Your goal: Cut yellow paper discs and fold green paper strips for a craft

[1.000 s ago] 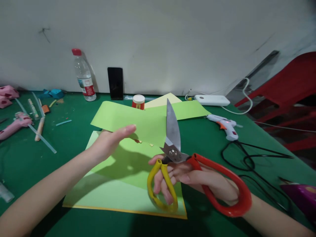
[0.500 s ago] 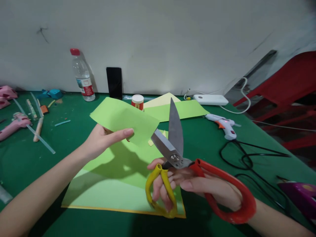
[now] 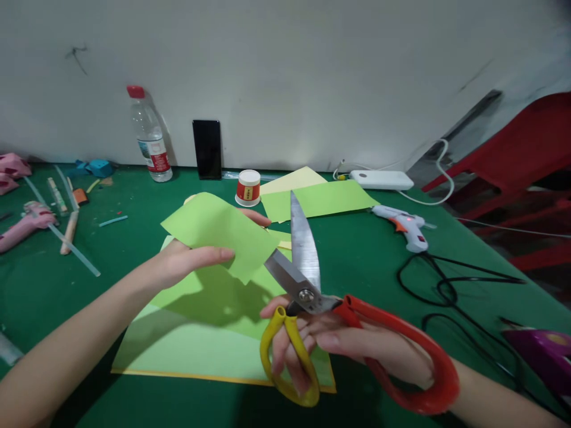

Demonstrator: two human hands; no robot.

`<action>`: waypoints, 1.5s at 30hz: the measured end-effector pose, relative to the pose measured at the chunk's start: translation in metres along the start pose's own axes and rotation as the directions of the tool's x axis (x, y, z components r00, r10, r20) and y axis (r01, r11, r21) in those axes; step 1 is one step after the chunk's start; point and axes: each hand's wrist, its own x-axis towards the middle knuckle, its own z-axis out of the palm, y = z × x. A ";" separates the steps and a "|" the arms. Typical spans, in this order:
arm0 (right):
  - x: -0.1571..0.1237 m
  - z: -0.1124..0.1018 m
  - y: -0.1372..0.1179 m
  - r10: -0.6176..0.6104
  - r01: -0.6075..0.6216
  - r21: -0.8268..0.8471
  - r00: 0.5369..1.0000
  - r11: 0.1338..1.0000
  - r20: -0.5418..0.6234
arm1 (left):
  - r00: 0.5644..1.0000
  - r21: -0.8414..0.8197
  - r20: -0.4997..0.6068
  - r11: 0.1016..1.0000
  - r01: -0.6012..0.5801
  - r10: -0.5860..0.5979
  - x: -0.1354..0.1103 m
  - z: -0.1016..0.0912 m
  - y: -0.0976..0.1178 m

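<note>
My left hand [image 3: 191, 258] pinches a piece of light green paper [image 3: 218, 229], thumb on top and fingers behind it. The paper is raised above the table and bends a little. In my right hand [image 3: 357, 339] is a pair of scissors [image 3: 306, 294] with one yellow and one red handle. Their blades are spread apart and point up and away, the shorter blade's tip by the paper's right corner. Beneath both hands lie a larger green sheet [image 3: 214, 303] and a paler green sheet [image 3: 187, 351] with a yellow edge.
Behind the paper stand a small red-and-white cup [image 3: 248, 188], a phone [image 3: 207, 150] and a water bottle [image 3: 151, 139]. A green paper strip [image 3: 325, 200] lies near a white glue gun [image 3: 404, 227] with a black cord. Pink glue gun [image 3: 29, 226] at left; purple object [image 3: 542, 356] at right.
The scissors have shifted slightly left and down, their blades still apart. The paper in my left hand has tilted and bent, and fingers behind it now show past its far edge.
</note>
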 end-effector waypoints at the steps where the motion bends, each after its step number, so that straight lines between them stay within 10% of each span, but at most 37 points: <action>1: 0.000 0.000 0.000 0.001 -0.001 0.005 1.000 1.000 -0.028 | 1.000 -0.082 0.025 0.997 0.006 -0.004 0.002 0.004 0.000; 12: -0.001 -0.002 0.000 -0.018 0.022 0.091 0.999 0.996 -0.041 | 0.943 -0.324 -0.307 0.946 0.025 -0.130 -0.001 0.023 0.003; 28: -0.004 0.005 -0.003 0.030 -0.028 0.101 0.999 0.994 -0.026 | 0.999 -0.162 -0.029 0.986 0.026 -0.031 -0.001 0.020 0.009; 37: -0.006 0.012 -0.006 -0.007 0.012 0.101 0.999 0.995 -0.046 | 0.996 0.254 -0.014 0.964 -0.079 0.086 -0.006 0.002 0.009; 45: -0.006 0.021 0.002 0.024 0.003 0.187 0.990 0.982 -0.139 | 0.997 0.217 -0.061 0.976 -0.027 0.041 -0.007 0.009 0.013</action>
